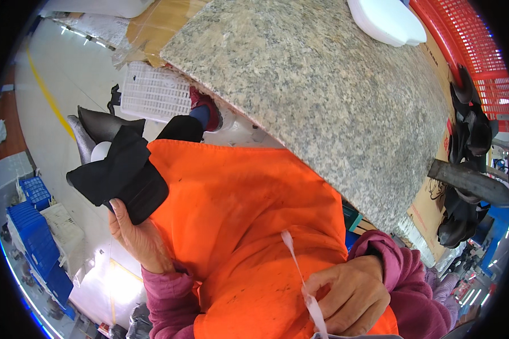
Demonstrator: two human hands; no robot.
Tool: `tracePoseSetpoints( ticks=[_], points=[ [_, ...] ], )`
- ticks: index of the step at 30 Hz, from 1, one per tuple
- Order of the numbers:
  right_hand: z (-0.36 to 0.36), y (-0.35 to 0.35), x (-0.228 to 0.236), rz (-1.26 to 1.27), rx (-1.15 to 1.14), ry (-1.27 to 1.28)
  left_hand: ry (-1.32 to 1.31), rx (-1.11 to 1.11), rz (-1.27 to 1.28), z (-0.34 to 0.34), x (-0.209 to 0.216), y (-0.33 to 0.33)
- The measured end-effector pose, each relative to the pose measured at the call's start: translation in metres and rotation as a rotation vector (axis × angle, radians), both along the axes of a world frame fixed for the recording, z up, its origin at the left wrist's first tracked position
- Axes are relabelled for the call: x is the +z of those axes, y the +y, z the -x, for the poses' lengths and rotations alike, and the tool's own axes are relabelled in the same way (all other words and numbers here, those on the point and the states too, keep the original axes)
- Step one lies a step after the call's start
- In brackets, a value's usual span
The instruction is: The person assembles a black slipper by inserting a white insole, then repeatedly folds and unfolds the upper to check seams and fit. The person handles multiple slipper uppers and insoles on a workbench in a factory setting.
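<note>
My left hand (136, 231) is closed on the lower edge of a black fabric piece (121, 178) that looks like a shoe upper, thumb lying over it. The piece is raised at the left of my orange apron (249, 192). Just behind it show a dark grey shaped piece (106, 125) and part of something white and rounded (100, 151); what carries these is hidden. My right hand (348, 294) rests low in front of the apron, fingers curled. Its fingertips pinch a thin, whitish, translucent strip (314, 312), whose narrow end runs up over the apron.
A speckled stone worktop (316, 96) lies ahead, its edge slanting past my lap. White sole-shaped pieces (387, 22) rest at its far right. Beyond stand a red basket (486, 51) and dark shoe parts (472, 130). A white crate (155, 93) is below; blue crates (37, 243) stand left.
</note>
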State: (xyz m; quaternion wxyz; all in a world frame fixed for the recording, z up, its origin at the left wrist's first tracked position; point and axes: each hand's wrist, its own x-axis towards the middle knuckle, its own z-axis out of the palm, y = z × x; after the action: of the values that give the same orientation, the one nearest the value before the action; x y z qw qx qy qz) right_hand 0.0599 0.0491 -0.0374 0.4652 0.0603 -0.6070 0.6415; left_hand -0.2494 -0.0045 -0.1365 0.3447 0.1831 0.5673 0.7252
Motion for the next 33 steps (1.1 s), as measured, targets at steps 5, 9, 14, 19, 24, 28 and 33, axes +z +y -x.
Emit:
tracePoseSetpoints(
  ticks=[5, 9, 14, 19, 24, 28, 33],
  points=[
    [-0.001, 0.01, -0.01, 0.015, 0.019, -0.005, 0.019, 0.052, 0.006, -0.004, -0.005, 0.007],
    [-0.005, 0.014, -0.013, 0.034, 0.025, -0.032, 0.03, 0.046, -0.012, -0.005, -0.006, 0.008],
    [-0.007, 0.016, -0.016, 0.039, 0.096, -0.08, 0.104, -0.003, -0.007, -0.004, -0.009, 0.005],
    [-0.005, 0.012, -0.025, 0.065, 0.115, -0.063, 0.101, -0.012, -0.043, 0.0, -0.012, 0.003],
    [-0.011, 0.007, -0.069, 0.08, -0.343, -0.696, 0.12, 0.008, -0.016, 0.001, -0.013, 0.002],
    [-0.003, -0.008, -0.136, 0.298, -0.587, -1.288, 0.108, 0.06, -0.017, 0.001, -0.015, -0.002],
    [-0.012, 0.001, -0.214, 0.1, -0.534, -1.363, 0.141, -0.02, -0.051, 0.007, -0.019, -0.006]
  ],
)
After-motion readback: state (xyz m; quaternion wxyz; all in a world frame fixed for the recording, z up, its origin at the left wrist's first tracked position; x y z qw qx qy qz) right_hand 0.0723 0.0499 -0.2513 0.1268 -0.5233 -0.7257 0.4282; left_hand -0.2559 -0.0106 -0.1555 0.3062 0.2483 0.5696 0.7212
